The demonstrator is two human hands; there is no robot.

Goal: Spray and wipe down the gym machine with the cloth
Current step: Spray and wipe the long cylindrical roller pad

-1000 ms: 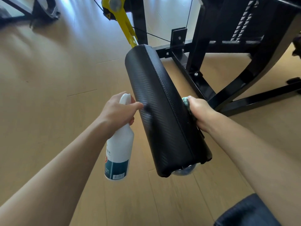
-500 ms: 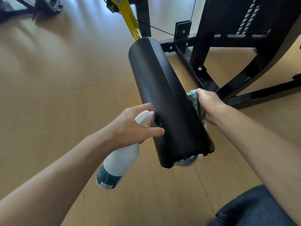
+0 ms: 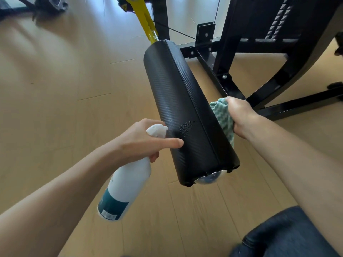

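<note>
Cloth (image 3: 223, 115): soft, light, bunched against the right flank of the black roller pad (image 3: 187, 112); right hand (image 3: 241, 117) fingers curled round it; best gripped wadded. Spray bottle (image 3: 124, 188): rigid plastic, probably light; left hand (image 3: 144, 140) grips its neck, index finger extended (droplets on pad).
</note>
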